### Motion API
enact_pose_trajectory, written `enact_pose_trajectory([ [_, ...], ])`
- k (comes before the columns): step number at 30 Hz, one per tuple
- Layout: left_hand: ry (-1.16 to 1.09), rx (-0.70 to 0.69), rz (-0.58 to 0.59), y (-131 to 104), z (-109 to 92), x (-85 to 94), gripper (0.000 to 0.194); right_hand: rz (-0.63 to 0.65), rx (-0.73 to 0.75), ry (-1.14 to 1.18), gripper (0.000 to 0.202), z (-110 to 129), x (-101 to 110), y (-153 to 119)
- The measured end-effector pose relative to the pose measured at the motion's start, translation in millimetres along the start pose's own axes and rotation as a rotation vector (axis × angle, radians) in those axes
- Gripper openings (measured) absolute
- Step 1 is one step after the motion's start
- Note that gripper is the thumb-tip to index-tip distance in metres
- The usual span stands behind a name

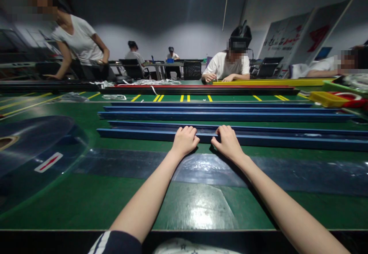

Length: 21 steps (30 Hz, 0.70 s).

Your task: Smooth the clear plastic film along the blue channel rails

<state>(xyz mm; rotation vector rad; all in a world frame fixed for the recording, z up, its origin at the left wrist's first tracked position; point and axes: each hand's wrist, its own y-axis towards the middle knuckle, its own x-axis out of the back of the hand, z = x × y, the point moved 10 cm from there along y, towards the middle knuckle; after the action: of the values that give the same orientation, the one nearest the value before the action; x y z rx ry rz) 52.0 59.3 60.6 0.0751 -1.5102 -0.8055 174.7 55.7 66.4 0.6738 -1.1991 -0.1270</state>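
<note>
A long blue channel profile (pixel 143 135) lies lengthwise across the table in front of me. My left hand (pixel 185 140) grips its near wall, fingers curled over the edge and thumb on my side. A short way to the right, my right hand (pixel 227 141) holds the same wall in the same manner. Between the hands the channel's inside shows partly. Closer to me, under my forearms, a transparent plastic strip (pixel 207 167) runs flat across the table, leading from a large clear roll (pixel 37 131) at the left.
More blue channels (pixel 172 115) lie parallel behind the held one. Beyond are red and black profiles (pixel 201 89) and a yellow profile (pixel 276 82). A yellow tray (pixel 326 99) stands at the right of the green table (pixel 129 204). Other people sit or stand across the room.
</note>
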Motion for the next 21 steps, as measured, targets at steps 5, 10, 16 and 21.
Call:
enact_pose_trajectory([
  [5, -0.004, 0.005, 0.010, 0.1, 0.7, 0.3, 0.014, 0.004, -0.013, 0.012, 0.009, -1.7, -0.8, 1.0],
  [10, -0.001, 0.005, 0.018, 0.4, 1.0, 0.5, 0.015, 0.026, 0.000, 0.003, 0.009, -2.2, -2.6, 1.7],
  [16, -0.004, -0.003, 0.015, 0.0, 0.7, 0.4, 0.015, 0.022, 0.030, -0.006, 0.009, -0.6, -2.0, 1.3],
  [21, -0.006, -0.005, 0.018, 0.2, 0.8, 0.1, 0.015, 0.026, 0.031, 0.017, 0.010, -2.4, -3.5, 1.2],
])
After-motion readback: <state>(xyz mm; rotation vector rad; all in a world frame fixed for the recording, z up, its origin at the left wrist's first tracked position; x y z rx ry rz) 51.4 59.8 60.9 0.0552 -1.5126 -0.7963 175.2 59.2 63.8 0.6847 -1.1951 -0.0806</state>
